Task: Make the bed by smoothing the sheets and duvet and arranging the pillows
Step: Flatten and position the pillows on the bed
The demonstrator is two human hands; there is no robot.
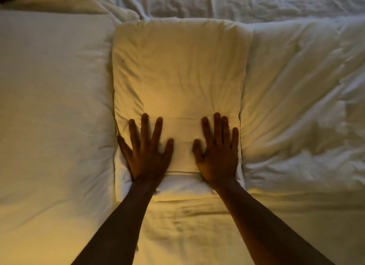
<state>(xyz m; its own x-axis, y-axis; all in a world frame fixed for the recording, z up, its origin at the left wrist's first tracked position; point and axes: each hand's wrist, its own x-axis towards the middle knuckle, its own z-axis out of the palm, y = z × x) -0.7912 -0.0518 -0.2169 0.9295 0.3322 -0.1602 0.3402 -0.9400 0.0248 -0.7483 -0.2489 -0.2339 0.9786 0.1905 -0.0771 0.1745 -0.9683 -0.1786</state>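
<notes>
Two hands, left hand (147, 151) and right hand (216, 151), press flat with fingers spread on the centre pillow (177, 71). Three pillows show: a left pillow (53, 98) and a right pillow (296, 98) flank it.

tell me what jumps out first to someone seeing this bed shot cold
Two bare hands pressed flat, fingers spread, on the near end of the middle pillow: the left hand near its left edge, the right hand near its right edge. That pillow glows yellow in warm light, wedged between a smoother pillow on the left and a rumpled white duvet on the right. Wrinkled sheet runs along the top.
</notes>
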